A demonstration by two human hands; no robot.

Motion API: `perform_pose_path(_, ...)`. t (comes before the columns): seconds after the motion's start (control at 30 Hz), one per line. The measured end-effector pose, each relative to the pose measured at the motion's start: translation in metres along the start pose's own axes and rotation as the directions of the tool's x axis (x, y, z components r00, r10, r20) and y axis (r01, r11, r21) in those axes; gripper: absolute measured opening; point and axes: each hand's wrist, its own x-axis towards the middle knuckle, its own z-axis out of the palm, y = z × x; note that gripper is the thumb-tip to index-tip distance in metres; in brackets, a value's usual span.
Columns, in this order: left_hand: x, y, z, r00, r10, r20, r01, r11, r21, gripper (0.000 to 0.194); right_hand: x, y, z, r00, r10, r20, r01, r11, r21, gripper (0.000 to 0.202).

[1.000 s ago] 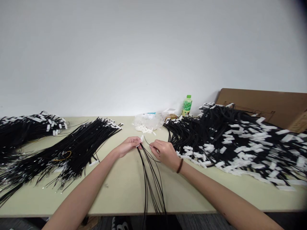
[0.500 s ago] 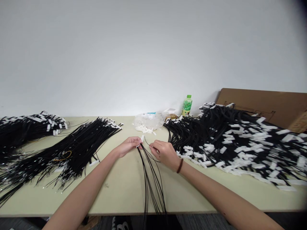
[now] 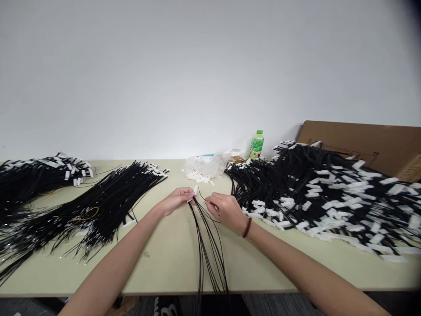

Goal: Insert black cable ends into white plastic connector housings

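In the middle of the view, my left hand [image 3: 179,200] is closed on a white connector [image 3: 196,190] with several black wires [image 3: 205,250] running from it. The wires hang down over the table's front edge. Just to the right, my right hand [image 3: 225,208] pinches a single thin black wire [image 3: 201,195], whose upper end sticks up free near the connector. The two hands are apart. Behind them lies a clear plastic bag [image 3: 205,166] with loose white connectors [image 3: 200,178] at its front.
Black wire bundles [image 3: 112,202] with white ends lie on the left of the pale table [image 3: 164,263]. A large heap of wires with white connectors [image 3: 315,193] covers the right. Behind stand a green-capped bottle [image 3: 256,145] and brown cardboard [image 3: 355,145].
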Motion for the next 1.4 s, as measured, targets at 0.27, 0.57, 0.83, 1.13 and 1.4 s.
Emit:
perform_pose_path(0.27,0.0009,-0.0011,-0.0004,1.0,0.005,0.01,-0.005,1.0,-0.003,0.025,0.0008,-0.0012,-0.0009,1.0,-0.002,0.006,0.002,1.0,0.001,0.02)
perform_pose_path(0.57,0.002,-0.0029,-0.002,1.0,0.0,0.023,0.0,1.0,0.0,0.024,0.0004,-0.0008,-0.0005,1.0,-0.007,0.015,0.007,1.0,0.0,0.02)
perform_pose_path(0.83,0.002,-0.0035,-0.0025,1.0,0.006,0.028,-0.006,1.0,-0.002,0.023,0.0003,-0.0003,-0.0001,1.0,-0.01,0.026,0.01,1.0,0.004,0.021)
perform_pose_path(1.13,0.0021,-0.0035,-0.0032,1.0,0.006,0.028,-0.006,1.0,-0.005,0.022,0.0004,-0.0012,0.0001,0.999,-0.004,0.032,0.004,1.0,0.001,0.021)
perform_pose_path(1.4,0.0019,-0.0032,-0.003,0.999,0.005,0.032,-0.004,1.0,-0.006,0.023,0.0005,-0.0007,-0.0003,0.999,-0.005,0.038,0.005,1.0,0.003,0.022)
